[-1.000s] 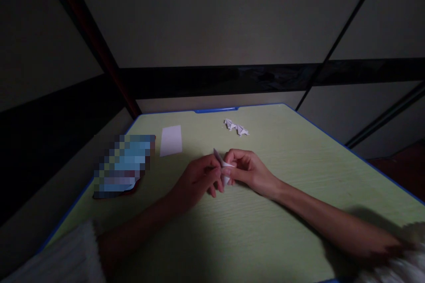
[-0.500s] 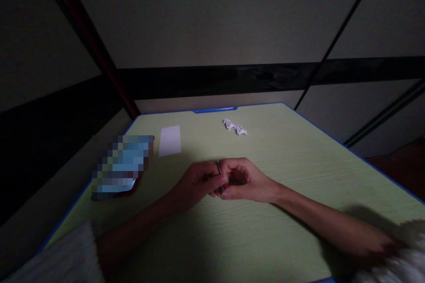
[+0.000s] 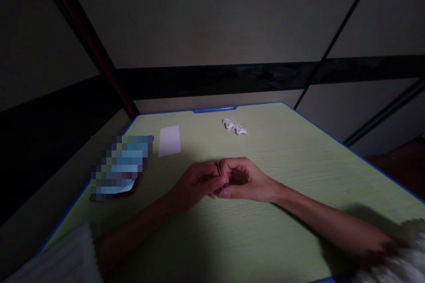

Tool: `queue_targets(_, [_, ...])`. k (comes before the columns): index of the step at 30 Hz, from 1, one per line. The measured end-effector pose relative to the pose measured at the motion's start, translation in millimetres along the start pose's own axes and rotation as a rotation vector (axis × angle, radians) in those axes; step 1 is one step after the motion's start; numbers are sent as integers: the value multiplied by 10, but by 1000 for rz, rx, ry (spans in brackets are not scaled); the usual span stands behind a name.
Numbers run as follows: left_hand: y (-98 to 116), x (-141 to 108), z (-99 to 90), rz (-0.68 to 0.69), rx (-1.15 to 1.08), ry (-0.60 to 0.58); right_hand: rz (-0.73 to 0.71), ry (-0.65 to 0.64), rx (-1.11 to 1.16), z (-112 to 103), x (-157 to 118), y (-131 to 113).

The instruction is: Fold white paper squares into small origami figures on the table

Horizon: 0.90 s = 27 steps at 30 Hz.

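It's dim in here, the left side sinking almost to black and the wall panels (image 3: 206, 17) a dull grey. What light there is lies softly on the far and right parts of the green tabletop (image 3: 282, 150), while a broad shadow darkens its near left. The right hand (image 3: 252, 181) catches more of it than the left hand (image 3: 195, 188); between them the folded paper (image 3: 219, 168) shows just a thin pale edge. A faint glint runs along the blue trim (image 3: 215, 109). Coarse mosaic squares mask a flat object (image 3: 122, 166), and sleeves stretch wide at the lower corners
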<state>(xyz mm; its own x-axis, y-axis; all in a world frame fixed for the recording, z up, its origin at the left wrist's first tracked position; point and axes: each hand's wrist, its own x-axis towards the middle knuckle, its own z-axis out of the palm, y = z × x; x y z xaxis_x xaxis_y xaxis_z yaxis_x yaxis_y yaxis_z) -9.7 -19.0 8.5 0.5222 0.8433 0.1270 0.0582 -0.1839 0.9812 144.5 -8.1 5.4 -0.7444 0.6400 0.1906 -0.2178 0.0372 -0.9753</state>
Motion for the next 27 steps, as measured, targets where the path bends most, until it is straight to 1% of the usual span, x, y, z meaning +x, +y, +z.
queue_targets(5, [17, -1, -2, 4, -23, -19, 3, -9, 10, -4, -4, -21])
queue_targets(11, [-33, -3, -14, 30, -48, -19, 18, -4, 71, -10, -3, -26])
queue_targets(21, [-17, -20, -24, -7, -52, -25, -21, -33, 131, -12, -15, -18])
queue_targets(27, [-44, -13, -30, -10, -57, -33, -41, -68, 110, -25, -14, -12])
